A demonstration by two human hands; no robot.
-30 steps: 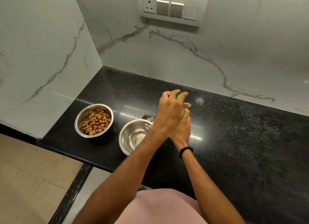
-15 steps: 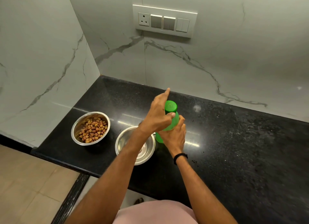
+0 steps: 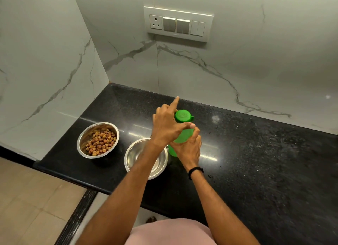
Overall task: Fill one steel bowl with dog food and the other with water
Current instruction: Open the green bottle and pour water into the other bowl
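A steel bowl (image 3: 81, 137) holding brown dog food (image 3: 100, 141) stands at the left of the black counter. To its right is a second steel bowl (image 3: 134, 156), empty, partly covered by my left forearm. Just right of that bowl a green bottle (image 3: 183, 135) stands upright with its green cap (image 3: 182, 115) on. My right hand (image 3: 189, 150), with a black band at the wrist, is wrapped around the bottle's body. My left hand (image 3: 166, 125) reaches across at the bottle's neck, thumb lying just under the cap and index finger pointing up.
The black granite counter (image 3: 256, 153) stretches to the right and ends in a front edge near me. Marble walls close off the left and back. A switch panel (image 3: 178, 24) is mounted on the back wall. Beige floor tiles (image 3: 27, 199) lie below left.
My left hand, which covered the cap a second ago, has slid down to the neck, so the green cap now shows. The bottle stands higher in my right hand's grip. The bowls stayed put.
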